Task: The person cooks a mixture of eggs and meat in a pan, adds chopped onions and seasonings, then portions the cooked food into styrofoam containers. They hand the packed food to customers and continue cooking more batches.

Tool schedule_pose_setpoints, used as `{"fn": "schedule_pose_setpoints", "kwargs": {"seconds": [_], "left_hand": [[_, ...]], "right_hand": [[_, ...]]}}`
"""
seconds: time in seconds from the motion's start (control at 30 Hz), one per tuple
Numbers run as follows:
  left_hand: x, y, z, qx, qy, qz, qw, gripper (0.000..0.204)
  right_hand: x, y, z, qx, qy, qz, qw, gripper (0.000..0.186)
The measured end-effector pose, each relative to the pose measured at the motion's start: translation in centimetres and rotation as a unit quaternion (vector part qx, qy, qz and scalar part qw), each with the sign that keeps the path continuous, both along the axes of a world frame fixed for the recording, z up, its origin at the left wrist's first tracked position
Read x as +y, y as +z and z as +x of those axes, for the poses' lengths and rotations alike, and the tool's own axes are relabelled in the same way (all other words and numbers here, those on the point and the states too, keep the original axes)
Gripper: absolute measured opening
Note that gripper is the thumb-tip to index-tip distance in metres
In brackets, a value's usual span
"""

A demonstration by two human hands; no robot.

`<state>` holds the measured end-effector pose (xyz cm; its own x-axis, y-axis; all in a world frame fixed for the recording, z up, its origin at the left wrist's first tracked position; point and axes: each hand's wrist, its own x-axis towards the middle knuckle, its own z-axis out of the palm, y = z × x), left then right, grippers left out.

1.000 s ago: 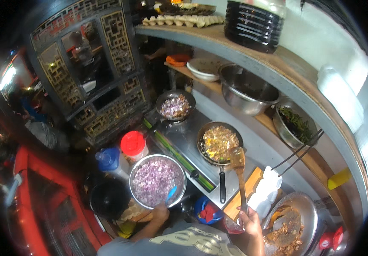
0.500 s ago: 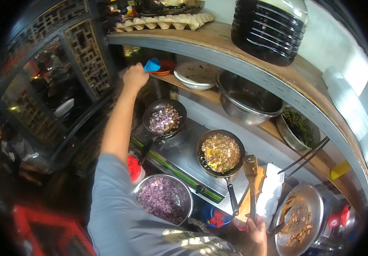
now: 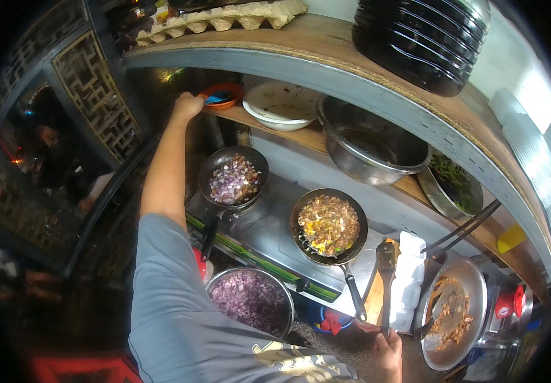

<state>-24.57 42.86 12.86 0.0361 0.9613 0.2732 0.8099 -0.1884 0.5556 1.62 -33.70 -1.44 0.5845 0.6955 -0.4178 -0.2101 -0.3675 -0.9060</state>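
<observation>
Left grip (image 3: 189, 105) closes on blue scoop (image 3: 214, 99) at orange bowl (image 3: 227, 105); right grip (image 3: 387, 348) wraps spatula (image 3: 386, 284) handle.
Bowl sits just right of left grip, near lower shelf (image 3: 304, 137) edge; upper shelf (image 3: 256, 60) edge above, white bowl (image 3: 275, 122) next right. Onion pan (image 3: 208, 166) below and right of left grip, second pan (image 3: 323, 258) up-left of right grip, stovetop (image 3: 279, 198) strip shows between rims. Spatula runs up from right grip, room narrow: cutting board (image 3: 372, 300) close left, white containers (image 3: 408, 281) close right.
</observation>
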Motion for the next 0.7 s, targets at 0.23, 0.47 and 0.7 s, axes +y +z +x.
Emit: {"fn": "schedule_pose_setpoints", "kwargs": {"seconds": [0.23, 0.47, 0.7], "left_hand": [[-3.0, 2.1, -4.1, -0.012, -0.026, 0.001, 1.0, 0.043], [-9.7, 4.6, -6.1, 0.037, -0.005, 0.046, 0.998, 0.036], [-14.9, 3.4, -5.9, 0.15, -0.014, 0.162, 0.975, 0.028]], "right_hand": [[0.3, -0.5, 0.9, -0.011, 0.032, 0.0, 0.999, 0.017], [-1.8, -1.3, 1.2, -0.01, 0.042, -0.002, 0.999, 0.021], [-3.1, -0.7, 1.7, -0.032, 0.055, -0.007, 0.998, 0.015]]}}
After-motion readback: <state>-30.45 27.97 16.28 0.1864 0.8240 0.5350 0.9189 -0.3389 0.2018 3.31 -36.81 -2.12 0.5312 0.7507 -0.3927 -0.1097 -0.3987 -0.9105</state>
